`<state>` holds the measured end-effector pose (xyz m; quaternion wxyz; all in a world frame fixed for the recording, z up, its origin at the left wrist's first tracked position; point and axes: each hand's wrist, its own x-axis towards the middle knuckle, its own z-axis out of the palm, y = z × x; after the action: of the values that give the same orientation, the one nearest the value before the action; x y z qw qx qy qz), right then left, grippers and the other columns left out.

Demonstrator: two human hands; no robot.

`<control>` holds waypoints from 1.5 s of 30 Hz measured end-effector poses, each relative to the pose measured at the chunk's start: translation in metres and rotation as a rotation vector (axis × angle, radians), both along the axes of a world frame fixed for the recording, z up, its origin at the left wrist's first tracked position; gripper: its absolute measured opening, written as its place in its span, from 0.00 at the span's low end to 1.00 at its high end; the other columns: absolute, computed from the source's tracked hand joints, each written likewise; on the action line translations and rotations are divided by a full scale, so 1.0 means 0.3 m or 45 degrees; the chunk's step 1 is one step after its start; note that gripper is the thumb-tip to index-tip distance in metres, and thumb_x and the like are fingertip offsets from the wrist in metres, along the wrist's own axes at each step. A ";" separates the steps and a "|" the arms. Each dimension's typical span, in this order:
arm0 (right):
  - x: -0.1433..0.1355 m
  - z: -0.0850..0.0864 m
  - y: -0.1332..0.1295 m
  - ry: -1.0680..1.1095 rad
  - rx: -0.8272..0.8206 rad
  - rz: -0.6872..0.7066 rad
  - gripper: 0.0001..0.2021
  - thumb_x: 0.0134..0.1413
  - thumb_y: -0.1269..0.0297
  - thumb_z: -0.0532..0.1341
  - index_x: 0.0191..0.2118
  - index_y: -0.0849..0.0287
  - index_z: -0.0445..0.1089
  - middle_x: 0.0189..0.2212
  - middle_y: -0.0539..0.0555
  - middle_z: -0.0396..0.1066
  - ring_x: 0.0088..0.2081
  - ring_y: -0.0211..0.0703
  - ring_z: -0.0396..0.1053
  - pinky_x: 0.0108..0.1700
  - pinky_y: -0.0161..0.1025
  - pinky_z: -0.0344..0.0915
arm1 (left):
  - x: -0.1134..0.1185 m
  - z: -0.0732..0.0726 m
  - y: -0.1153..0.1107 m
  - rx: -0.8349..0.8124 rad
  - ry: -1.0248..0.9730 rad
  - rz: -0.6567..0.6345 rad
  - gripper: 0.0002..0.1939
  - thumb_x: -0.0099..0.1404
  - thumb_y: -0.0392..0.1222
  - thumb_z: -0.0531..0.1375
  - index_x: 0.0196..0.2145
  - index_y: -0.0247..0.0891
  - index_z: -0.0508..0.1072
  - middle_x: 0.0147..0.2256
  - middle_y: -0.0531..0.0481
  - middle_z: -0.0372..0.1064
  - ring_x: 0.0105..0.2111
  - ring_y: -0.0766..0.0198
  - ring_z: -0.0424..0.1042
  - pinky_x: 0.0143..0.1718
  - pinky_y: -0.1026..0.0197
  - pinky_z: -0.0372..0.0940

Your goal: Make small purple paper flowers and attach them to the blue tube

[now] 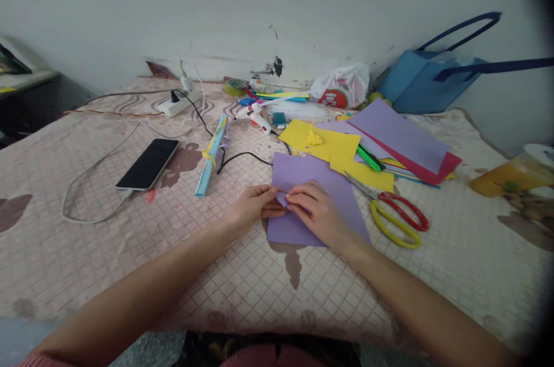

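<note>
Both hands meet over a purple sheet of paper [341, 205] that lies on the patterned tablecloth. Between the fingertips is a small purple paper piece [282, 198], pinched from the left by my left hand [259, 205] and from the right by my right hand [315, 205]. Fingers cover much of that piece, so its full shape is hidden. To the right of the sheet lie scissors [396, 217] with one red and one yellow handle. A light blue folded paper strip [206, 168] with a yellow curl around it rests to the left.
A white hot glue gun [257, 119] and its black cord lie behind the sheet. Yellow paper [320, 150], a green utility knife [369, 157] and stacked sheets are at right. A phone [149, 165] charges left, near a power strip [177, 103]. A drink cup [511, 176] lies far right.
</note>
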<state>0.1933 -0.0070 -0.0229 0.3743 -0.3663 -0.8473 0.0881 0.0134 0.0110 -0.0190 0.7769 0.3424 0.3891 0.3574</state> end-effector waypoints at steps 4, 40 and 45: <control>0.003 0.001 0.002 -0.026 0.009 -0.003 0.07 0.59 0.71 0.55 0.37 0.57 0.70 0.35 0.56 0.69 0.39 0.44 0.64 0.41 0.44 0.66 | 0.006 -0.004 0.000 -0.013 -0.028 0.004 0.07 0.65 0.35 0.55 0.35 0.28 0.71 0.32 0.40 0.75 0.32 0.62 0.76 0.38 0.62 0.71; -0.008 -0.020 0.000 0.447 -0.372 -0.082 0.06 0.53 0.67 0.61 0.39 0.53 0.67 0.38 0.52 0.69 0.38 0.42 0.68 0.40 0.43 0.67 | -0.010 0.010 -0.006 0.653 0.093 -0.135 0.13 0.53 0.35 0.66 0.37 0.34 0.69 0.36 0.47 0.72 0.37 0.64 0.72 0.41 0.61 0.64; -0.007 -0.019 0.001 0.456 -0.275 -0.082 0.06 0.52 0.69 0.61 0.37 0.54 0.68 0.36 0.52 0.69 0.38 0.42 0.68 0.40 0.42 0.67 | -0.011 0.007 -0.007 0.764 0.162 -0.108 0.11 0.55 0.36 0.64 0.37 0.34 0.70 0.36 0.47 0.72 0.36 0.65 0.71 0.40 0.63 0.64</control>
<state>0.1913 -0.0068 -0.0285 0.4800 -0.4097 -0.7408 0.2302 0.0100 0.0088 -0.0170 0.6295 0.5940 0.2994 0.4015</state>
